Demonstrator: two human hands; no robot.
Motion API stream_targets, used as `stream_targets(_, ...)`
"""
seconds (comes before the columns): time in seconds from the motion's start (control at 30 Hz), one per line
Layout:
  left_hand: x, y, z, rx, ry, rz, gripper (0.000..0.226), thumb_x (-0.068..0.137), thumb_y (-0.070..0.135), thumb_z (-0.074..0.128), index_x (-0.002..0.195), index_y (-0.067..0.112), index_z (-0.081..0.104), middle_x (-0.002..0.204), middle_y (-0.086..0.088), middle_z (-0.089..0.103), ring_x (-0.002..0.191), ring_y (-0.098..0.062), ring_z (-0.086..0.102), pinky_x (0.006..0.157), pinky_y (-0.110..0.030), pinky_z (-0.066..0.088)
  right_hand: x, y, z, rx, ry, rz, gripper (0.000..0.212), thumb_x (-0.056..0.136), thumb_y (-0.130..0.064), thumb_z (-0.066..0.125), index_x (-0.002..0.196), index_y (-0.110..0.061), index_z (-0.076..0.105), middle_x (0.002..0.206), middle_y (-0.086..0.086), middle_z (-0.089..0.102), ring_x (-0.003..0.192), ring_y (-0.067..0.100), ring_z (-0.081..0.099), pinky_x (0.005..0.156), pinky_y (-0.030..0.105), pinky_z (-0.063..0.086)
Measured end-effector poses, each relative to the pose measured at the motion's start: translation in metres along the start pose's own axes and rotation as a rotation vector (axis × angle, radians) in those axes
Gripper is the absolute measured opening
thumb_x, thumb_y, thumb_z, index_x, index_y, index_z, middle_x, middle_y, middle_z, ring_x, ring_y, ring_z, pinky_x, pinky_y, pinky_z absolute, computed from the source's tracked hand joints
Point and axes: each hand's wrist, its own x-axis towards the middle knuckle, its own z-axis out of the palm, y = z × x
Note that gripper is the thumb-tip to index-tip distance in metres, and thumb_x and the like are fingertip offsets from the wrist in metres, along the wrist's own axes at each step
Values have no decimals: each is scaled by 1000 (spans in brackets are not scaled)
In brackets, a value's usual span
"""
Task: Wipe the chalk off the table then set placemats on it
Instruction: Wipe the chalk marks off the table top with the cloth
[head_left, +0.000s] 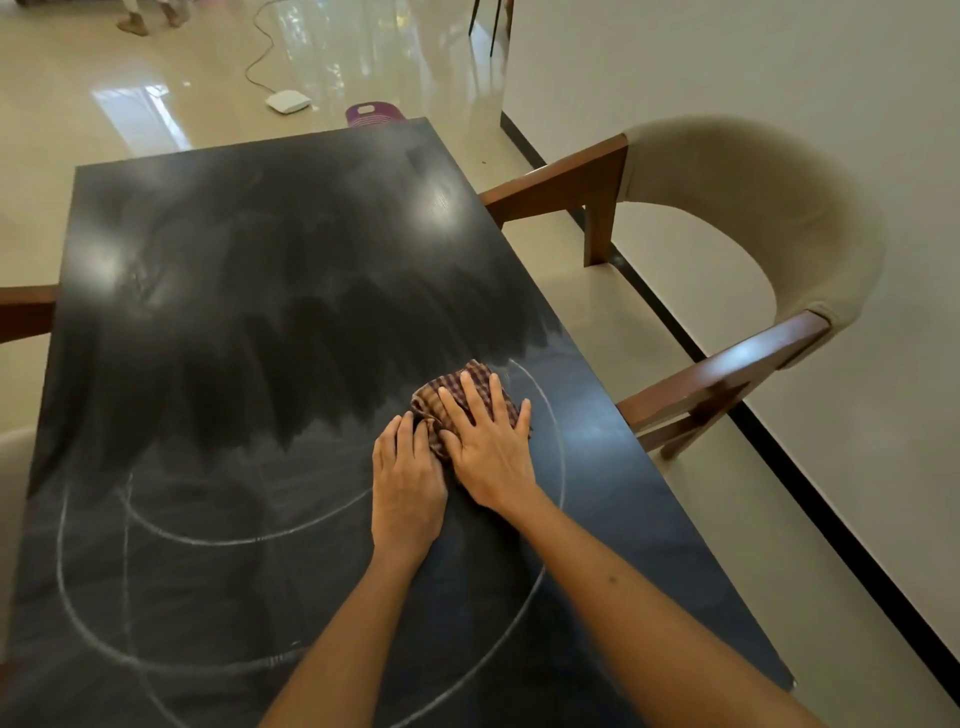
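While both hands press the bunched checked cloth (460, 402) onto the dark surface (260, 249), the wiping step is judged roughly half complete: the far portion, toward twelve o'clock, shows dark smeared strokes, and the near portion carries curved chalk lines (208, 538) from about three o'clock round to nine. The right hand (485, 441) lies flat, fingers spread and straight over the cloth; the left hand (408, 488) sits touching it at its eight o'clock side, fingertips curled into the cloth's edge, so the two hands are together on the one cloth. The cloth rests just inside the chalk arc near the surface's right edge, at roughly two o'clock from the viewer's centre. To finish well, the stroke should be drawn toward six o'clock in overlapping passes, with even downward pressure kept under the flat palm. The cloth likely needs refolding to a fresh face, as chalk haze remains in the far wiped zone. Care is advised near the right edge beside the armchair (748, 249). No placemats are visible; that step is not yet begun.
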Motion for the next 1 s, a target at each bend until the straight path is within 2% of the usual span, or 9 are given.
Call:
stream_targets(0.13,1,0,2,47,30,-9,34,93,11,42,123,4,55,127,-16,52,123,-30,45,106,-43,35,24,-8,6,-16,10,36,55,99,-44,25,153,-34,18,163,1,7,148,36,-10,111,69,-8)
stream_targets(0.2,1,1,1,60,35,-36,34,90,11,42,121,4,55,123,-14,53,118,-30,46,101,-42,37,35,-13,7,-50,25,-12,56,99,-46,23,153,-29,22,162,5,11,148,34,-10,111,66,-12)
stream_targets(0.33,3,4,-2,88,44,-82,30,90,14,43,115,5,57,110,-11,54,101,-26,48,84,-38,40,44,-5,8,-69,32,-121,56,101,-51,20,153,-31,22,162,2,13,150,28,-2,117,58,-4)
stream_targets(0.43,3,7,-3,121,48,-77,30,88,10,53,116,5,59,95,-9,51,86,-26,46,73,-38,38,49,7,4,-68,34,-113,55,101,-49,23,152,-31,24,162,1,14,150,28,0,118,56,-1)
stream_targets(0.6,3,6,-2,114,36,-65,32,86,7,58,118,4,61,84,-6,49,78,-24,46,68,-38,40,71,69,-15,-44,89,176,55,102,-47,21,154,-31,14,163,2,5,150,28,-4,119,55,0)
stream_targets(0.7,3,6,-1,74,50,-63,28,84,6,58,112,5,61,84,-5,50,78,-23,47,69,-36,41,67,114,-24,-9,124,379,56,102,-46,23,154,-27,17,163,7,9,149,33,2,119,55,5)
stream_targets(0.83,5,7,0,44,65,-61,22,84,7,48,103,9,57,84,-3,50,78,-21,46,69,-35,41,60,116,-21,6,139,538,57,102,-44,25,154,-23,17,162,10,14,147,37,11,117,57,13)
stream_targets(0.9,6,6,0,34,71,-63,20,83,5,51,101,10,56,84,-2,49,78,-20,45,69,-34,40,60,103,-21,-3,135,501,56,102,-44,25,154,-25,16,163,6,10,148,35,5,118,58,9)
stream_targets(1.0,6,7,-1,1,79,-76,21,80,3,54,99,10,54,85,-3,48,77,-22,44,69,-36,40,59,67,-15,-19,106,264,55,102,-46,23,154,-33,14,163,-2,4,149,29,-3,119,56,1)
